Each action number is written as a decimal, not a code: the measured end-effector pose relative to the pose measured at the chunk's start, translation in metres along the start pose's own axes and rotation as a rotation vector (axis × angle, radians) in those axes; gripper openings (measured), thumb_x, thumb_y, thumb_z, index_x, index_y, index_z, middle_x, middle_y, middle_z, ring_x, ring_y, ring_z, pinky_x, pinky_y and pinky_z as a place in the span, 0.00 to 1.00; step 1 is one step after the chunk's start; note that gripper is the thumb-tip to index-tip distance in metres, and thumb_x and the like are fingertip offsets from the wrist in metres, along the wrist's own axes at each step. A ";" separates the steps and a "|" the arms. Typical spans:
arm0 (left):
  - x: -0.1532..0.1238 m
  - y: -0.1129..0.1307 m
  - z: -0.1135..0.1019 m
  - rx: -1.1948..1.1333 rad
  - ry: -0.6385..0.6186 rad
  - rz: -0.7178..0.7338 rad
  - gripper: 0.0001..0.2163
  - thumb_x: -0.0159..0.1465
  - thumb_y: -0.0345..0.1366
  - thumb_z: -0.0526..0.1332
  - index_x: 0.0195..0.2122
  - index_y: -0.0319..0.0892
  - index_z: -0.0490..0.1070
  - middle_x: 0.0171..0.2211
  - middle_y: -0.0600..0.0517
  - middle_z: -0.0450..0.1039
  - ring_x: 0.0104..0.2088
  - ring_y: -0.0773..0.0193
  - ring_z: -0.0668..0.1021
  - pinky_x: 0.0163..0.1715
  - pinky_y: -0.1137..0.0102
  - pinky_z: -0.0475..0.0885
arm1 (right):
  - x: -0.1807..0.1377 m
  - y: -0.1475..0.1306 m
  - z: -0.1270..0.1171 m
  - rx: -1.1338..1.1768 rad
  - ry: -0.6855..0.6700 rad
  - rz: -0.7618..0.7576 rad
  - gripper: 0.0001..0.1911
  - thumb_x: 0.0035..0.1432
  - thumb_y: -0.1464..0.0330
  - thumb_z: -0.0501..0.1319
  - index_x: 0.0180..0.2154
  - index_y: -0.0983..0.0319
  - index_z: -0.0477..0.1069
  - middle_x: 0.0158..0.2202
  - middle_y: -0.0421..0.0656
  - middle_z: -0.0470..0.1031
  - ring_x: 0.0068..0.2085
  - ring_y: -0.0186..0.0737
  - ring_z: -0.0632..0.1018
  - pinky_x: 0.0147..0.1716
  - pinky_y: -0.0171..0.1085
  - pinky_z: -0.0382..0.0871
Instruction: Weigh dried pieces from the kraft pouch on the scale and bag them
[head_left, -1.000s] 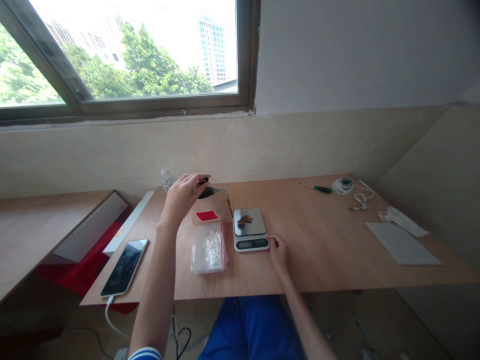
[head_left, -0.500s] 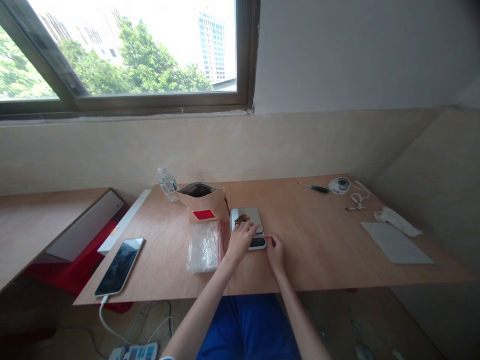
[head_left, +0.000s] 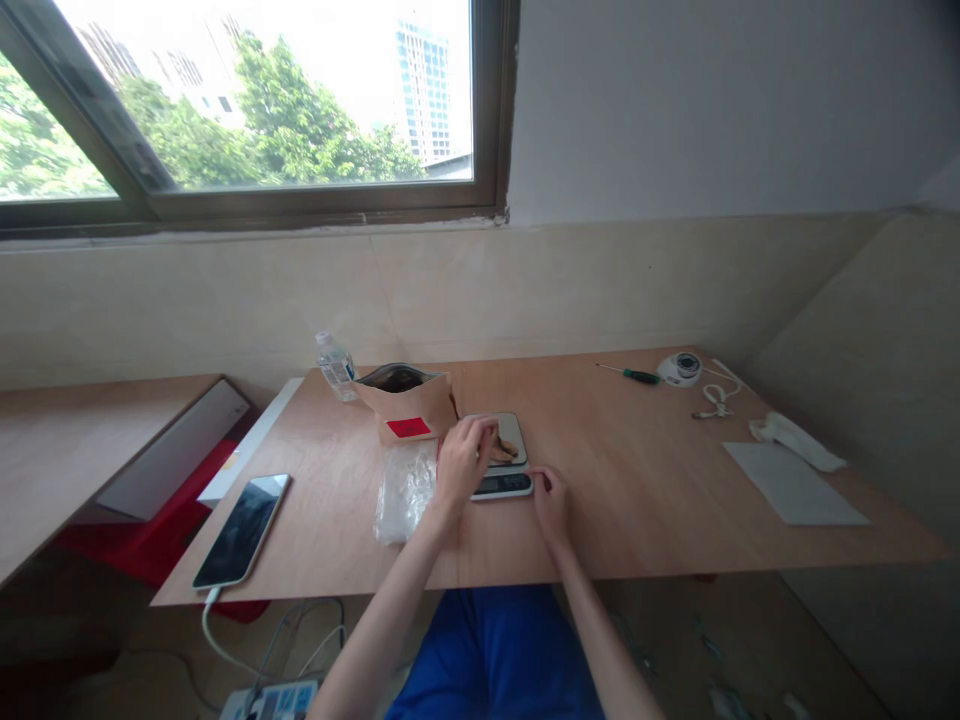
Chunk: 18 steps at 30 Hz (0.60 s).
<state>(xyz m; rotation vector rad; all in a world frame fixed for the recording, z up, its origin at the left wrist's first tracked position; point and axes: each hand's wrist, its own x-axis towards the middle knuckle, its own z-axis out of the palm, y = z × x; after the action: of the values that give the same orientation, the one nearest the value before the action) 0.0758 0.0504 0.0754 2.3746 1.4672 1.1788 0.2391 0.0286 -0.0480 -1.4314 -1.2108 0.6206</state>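
Brown, dry-looking pieces (head_left: 504, 450) on the kitchen scale (head_left: 501, 462) look light and brittle, best pinched gently at their edges, as the left hand (head_left: 461, 462) curls over them and the right hand (head_left: 551, 497) steadies the scale's corner.

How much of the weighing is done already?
Done: the brown bag stands open and brown pieces lie on the scale. In hand: the left hand touches them; the right hand rests beside it. Left: the clear bags lie flat.
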 end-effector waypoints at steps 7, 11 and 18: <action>0.038 -0.019 -0.075 0.217 0.478 -0.130 0.12 0.65 0.32 0.46 0.45 0.41 0.65 0.45 0.45 0.70 0.48 0.60 0.70 0.50 0.63 0.62 | -0.001 -0.002 -0.001 -0.008 0.015 0.021 0.13 0.54 0.66 0.50 0.29 0.62 0.71 0.33 0.47 0.75 0.37 0.44 0.74 0.38 0.40 0.66; 0.044 -0.044 -0.091 0.288 0.195 -0.118 0.12 0.64 0.32 0.46 0.41 0.41 0.68 0.39 0.47 0.73 0.42 0.60 0.74 0.43 0.67 0.65 | -0.001 -0.004 -0.002 0.013 0.011 0.035 0.12 0.55 0.66 0.50 0.30 0.62 0.71 0.33 0.47 0.75 0.37 0.45 0.74 0.38 0.40 0.66; 0.064 -0.055 -0.116 0.438 -0.267 -0.177 0.14 0.62 0.36 0.48 0.41 0.48 0.72 0.41 0.50 0.76 0.40 0.58 0.76 0.35 0.69 0.66 | -0.003 -0.006 -0.003 0.035 0.030 0.056 0.12 0.55 0.64 0.51 0.33 0.62 0.71 0.34 0.47 0.75 0.37 0.45 0.74 0.37 0.40 0.67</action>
<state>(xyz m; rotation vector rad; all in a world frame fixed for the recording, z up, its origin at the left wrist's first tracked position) -0.0254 0.0971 0.1659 2.4619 1.9422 0.5134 0.2387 0.0244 -0.0420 -1.4447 -1.1344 0.6538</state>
